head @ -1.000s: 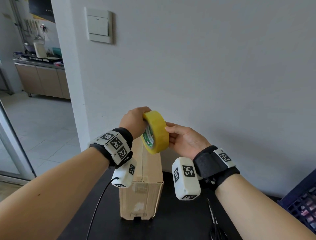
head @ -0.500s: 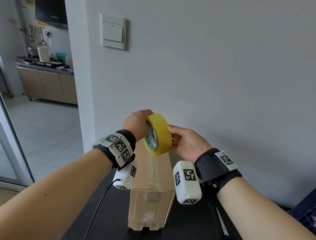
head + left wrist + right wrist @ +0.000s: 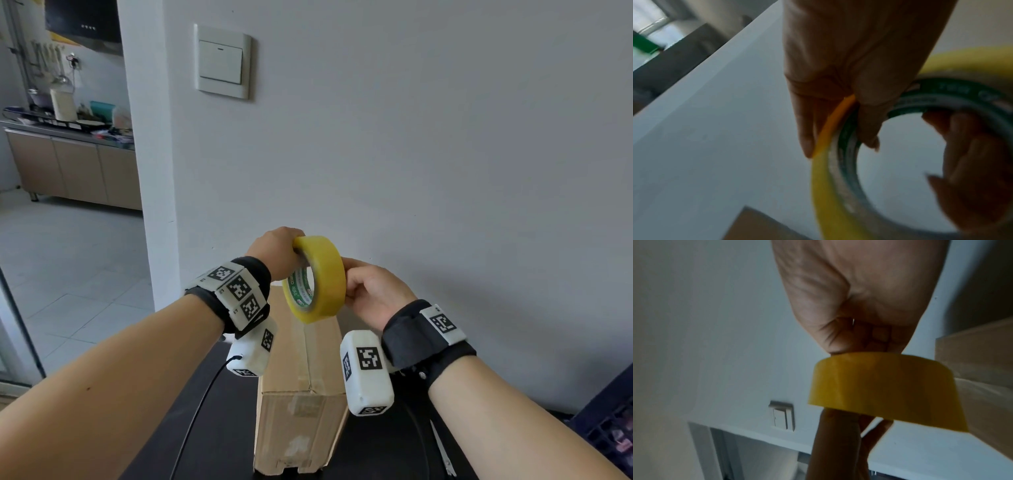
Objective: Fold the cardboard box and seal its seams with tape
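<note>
Grey wall behind, yellow tape roll [image 3: 317, 278] above cardboard box [image 3: 301, 383], left hand [image 3: 275, 251] fingers and right hand [image 3: 371, 291] fingers clamped on roll.

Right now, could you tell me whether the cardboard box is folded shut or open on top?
Shut: the box has its top flaps meeting flat along a middle seam.

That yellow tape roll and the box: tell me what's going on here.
A person holds a yellow tape roll in both hands above a folded cardboard box that stands on a dark table. The left hand grips the roll's top edge, one finger hooked inside the core; the right hand holds the outer face from the other side. Clear tape already runs along the box's top seam. Scissors lie on the table to the right.
</note>
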{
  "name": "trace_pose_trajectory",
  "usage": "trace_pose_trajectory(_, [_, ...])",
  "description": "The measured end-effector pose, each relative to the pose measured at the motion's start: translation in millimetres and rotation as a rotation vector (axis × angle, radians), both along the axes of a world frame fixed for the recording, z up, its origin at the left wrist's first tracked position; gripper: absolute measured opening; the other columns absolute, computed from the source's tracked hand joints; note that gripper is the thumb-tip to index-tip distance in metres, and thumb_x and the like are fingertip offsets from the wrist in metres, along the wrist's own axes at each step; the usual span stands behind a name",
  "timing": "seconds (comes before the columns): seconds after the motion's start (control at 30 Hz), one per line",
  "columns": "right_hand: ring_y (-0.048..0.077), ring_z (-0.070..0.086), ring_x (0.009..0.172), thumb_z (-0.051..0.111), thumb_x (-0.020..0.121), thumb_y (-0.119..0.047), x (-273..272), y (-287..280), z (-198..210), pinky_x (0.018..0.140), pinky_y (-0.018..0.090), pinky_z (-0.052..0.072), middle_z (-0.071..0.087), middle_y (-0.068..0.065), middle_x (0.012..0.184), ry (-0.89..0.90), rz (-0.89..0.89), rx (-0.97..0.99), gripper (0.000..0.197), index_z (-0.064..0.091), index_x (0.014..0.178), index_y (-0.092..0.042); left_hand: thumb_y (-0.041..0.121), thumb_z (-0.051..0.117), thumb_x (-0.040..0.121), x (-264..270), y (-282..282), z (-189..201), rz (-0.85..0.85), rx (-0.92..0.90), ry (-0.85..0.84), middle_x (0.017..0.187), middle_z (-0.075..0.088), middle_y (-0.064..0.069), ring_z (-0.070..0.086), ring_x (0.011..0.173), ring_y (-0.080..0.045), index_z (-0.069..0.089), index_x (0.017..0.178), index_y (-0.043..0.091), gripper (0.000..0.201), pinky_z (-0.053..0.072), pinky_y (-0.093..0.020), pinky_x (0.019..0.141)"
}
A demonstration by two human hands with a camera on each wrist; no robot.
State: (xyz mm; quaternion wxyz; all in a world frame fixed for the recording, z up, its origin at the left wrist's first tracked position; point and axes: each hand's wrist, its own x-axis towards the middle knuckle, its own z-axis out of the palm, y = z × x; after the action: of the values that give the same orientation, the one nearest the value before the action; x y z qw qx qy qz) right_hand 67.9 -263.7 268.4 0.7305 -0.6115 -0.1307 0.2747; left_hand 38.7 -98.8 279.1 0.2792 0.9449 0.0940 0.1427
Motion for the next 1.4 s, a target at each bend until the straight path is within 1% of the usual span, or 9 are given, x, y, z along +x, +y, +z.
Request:
trace_pose_trajectory(0.13, [0.019, 0.06, 0.069, 0.053, 0.09, -0.009, 2.8, -0.1, 8.8, 0.068, 0.027, 0.051, 0.066, 0.005, 0.077, 0.053, -0.031, -0.03, 0.012, 0.065, 0.089, -0.01, 0.027, 0.059, 0.087, 6.4, 9.1, 2.1, 0.056, 0.105, 0.037, 0.089, 0.061, -0.002, 0.058, 0.083, -0.024, 0.057, 0.092, 0.016, 0.013, 0.046, -0.031, 0.071])
trace_pose_trajectory(0.2, [0.019, 0.061, 0.073, 0.062, 0.089, -0.018, 3.8, 2.1, 10.1, 0.071, 0.028, 0.051, 0.066, 0.005, 0.081, 0.084, -0.023, -0.041, 0.009, 0.063, 0.095, -0.012, 0.027, 0.059, 0.086, 8.3, 10.4, 3.3, 0.066, 0.125, 0.027, 0.09, 0.061, -0.001, 0.058, 0.084, -0.024, 0.057, 0.093, 0.018, 0.012, 0.046, -0.031, 0.071])
trace_pose_trajectory(0.4, [0.019, 0.062, 0.075, 0.062, 0.086, -0.006, 6.8, 6.4, 6.9, 0.073, 0.029, 0.052, 0.065, 0.007, 0.084, 0.198, 0.003, 0.024, 0.022, 0.061, 0.107, -0.007, 0.019, 0.053, 0.087, 9.5, 10.2, 2.8, 0.054, 0.082, 0.013, 0.089, 0.058, 0.0, 0.055, 0.082, -0.022, 0.059, 0.099, 0.019, 0.013, 0.041, -0.03, 0.07])
trace_pose_trajectory(0.63, [0.019, 0.058, 0.069, 0.05, 0.082, 0.005, 8.8, 8.3, 12.0, 0.072, 0.029, 0.048, 0.065, 0.007, 0.071, 0.231, 0.043, 0.024, 0.022, 0.068, 0.087, -0.006, 0.008, 0.046, 0.087, 13.3, 11.2, -2.3, 0.026, -0.018, -0.082, 0.093, 0.06, -0.002, 0.056, 0.083, -0.023, 0.06, 0.105, 0.02, 0.026, 0.048, -0.032, 0.074])
trace_pose_trajectory(0.77, [0.023, 0.054, 0.062, 0.025, 0.075, 0.017, 6.6, 13.4, 7.8, 0.06, 0.028, 0.049, 0.062, 0.01, 0.065, 0.18, 0.041, 0.014, 0.054, 0.072, 0.065, -0.007, 0.009, 0.047, 0.087, 16.6, 7.2, -2.7, -0.007, -0.013, -0.083, 0.09, 0.06, -0.002, 0.056, 0.082, -0.023, 0.057, 0.096, 0.023, 0.019, 0.046, -0.031, 0.073])
trace_pose_trajectory(0.83, [0.022, 0.053, 0.065, 0.028, 0.075, 0.015, 6.7, 12.1, 5.3, 0.064, 0.028, 0.049, 0.061, 0.01, 0.072, 0.189, 0.037, 0.051, 0.048, 0.071, 0.076, -0.007, 0.009, 0.048, 0.087, 17.2, 10.4, -2.5, -0.012, -0.046, -0.06, 0.088, 0.059, -0.003, 0.056, 0.081, -0.024, 0.056, 0.094, 0.019, 0.015, 0.047, -0.032, 0.074])
trace_pose_trajectory(0.97, [0.02, 0.059, 0.08, 0.06, 0.083, -0.011, 7.5, 10.5, 5.3, 0.075, 0.034, 0.051, 0.064, 0.006, 0.085, 0.23, 0.012, 0.068, 0.012, 0.062, 0.095, -0.012, 0.01, 0.049, 0.086, 15.8, 19.7, -4.8, 0.033, -0.035, -0.062, 0.089, 0.059, -0.003, 0.057, 0.084, -0.026, 0.06, 0.103, 0.014, 0.02, 0.047, -0.033, 0.073])
trace_pose_trajectory(1.03, [0.021, 0.061, 0.081, 0.068, 0.081, -0.017, 8.1, 12.3, 3.6, 0.075, 0.035, 0.053, 0.064, 0.005, 0.085, 0.226, -0.011, 0.032, 0.017, 0.061, 0.096, -0.013, 0.009, 0.048, 0.086, 16.1, 18.2, -5.5, 0.032, -0.031, -0.065, 0.089, 0.059, -0.003, 0.058, 0.085, -0.026, 0.06, 0.103, 0.015, 0.021, 0.047, -0.033, 0.072])
trace_pose_trajectory(1.4, [0.021, 0.06, 0.077, 0.057, 0.084, -0.002, 3.5, 9.0, 2.5, 0.078, 0.036, 0.049, 0.067, 0.006, 0.071, 0.266, -0.016, -0.009, 0.014, 0.066, 0.093, -0.009, 0.008, 0.045, 0.088, 19.5, 14.0, -13.7, 0.025, -0.03, -0.028, 0.089, 0.058, -0.003, 0.056, 0.083, -0.024, 0.059, 0.104, 0.017, 0.023, 0.046, -0.033, 0.073])
